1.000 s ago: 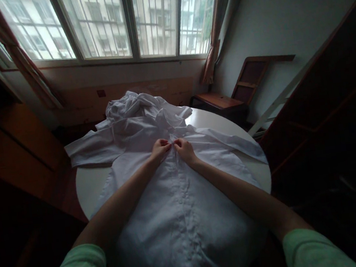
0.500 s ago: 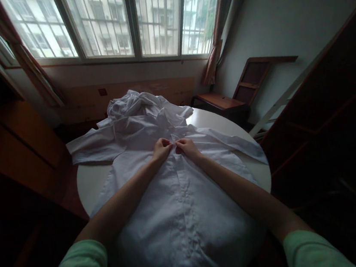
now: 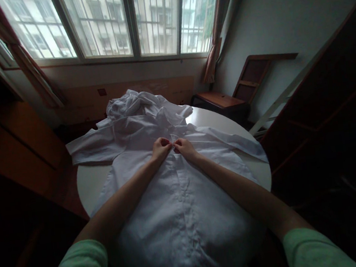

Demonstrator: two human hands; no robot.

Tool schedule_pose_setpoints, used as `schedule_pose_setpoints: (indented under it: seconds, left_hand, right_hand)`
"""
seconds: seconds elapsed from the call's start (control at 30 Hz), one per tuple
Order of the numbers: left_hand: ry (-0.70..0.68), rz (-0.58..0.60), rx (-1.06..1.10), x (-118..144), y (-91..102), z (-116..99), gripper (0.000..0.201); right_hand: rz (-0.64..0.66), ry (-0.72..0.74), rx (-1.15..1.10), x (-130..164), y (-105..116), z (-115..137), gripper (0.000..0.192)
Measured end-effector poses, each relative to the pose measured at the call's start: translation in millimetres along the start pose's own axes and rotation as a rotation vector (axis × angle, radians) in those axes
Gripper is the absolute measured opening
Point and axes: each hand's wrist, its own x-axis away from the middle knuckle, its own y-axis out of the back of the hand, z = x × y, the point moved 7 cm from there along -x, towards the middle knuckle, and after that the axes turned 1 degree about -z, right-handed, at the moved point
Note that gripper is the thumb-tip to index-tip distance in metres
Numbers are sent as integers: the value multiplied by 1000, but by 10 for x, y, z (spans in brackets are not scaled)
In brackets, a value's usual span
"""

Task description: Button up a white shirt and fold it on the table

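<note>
A white garment [image 3: 153, 223] with long sleeves lies spread across a round white desk [image 3: 88, 183], its body running toward the wearer and appearing to drape over the near edge. One sleeve [image 3: 92, 148] reaches out to the left, the other sleeve [image 3: 230, 138] to the right, and a heap of crumpled white cloth [image 3: 132, 102] sits at the far side; whether that heap belongs to the same garment is hard to tell. Both bare hands meet at the middle: the left hand [image 3: 161, 149] and the right hand [image 3: 184, 148] each pinch the fabric between thumb and fingers, almost touching, at the upper part of the front strip [image 3: 181, 189] that runs down the centre. Whether a button sits between the fingertips is too small to make out. The cloth looks thin, light and limp, so it should fold and wrinkle easily, with little risk of breaking. On the smooth desk it would probably slide if tugged, and the overhanging part may pull it nearer. The front strip seems the firmest place to hold, probably because it is layered; a fingertip pinch on each side suits it better than a full fist, which would bunch the fabric.
</note>
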Motion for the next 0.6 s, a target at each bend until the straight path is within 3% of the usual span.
schedule_pose_setpoints:
  seconds: [0.13,0.3,0.6]
  left_hand:
    - [-42,20,-5,25,-16,-56,13]
    - [-146,63,-206,103,-21,-195,19]
    - [-143,26,-355,228,26,-369,12]
  right_hand:
    - [-30,20,124,32,11,44,10]
    - [-78,61,247,62,32,89,10]
    - [-95,74,264,85,30,117,10]
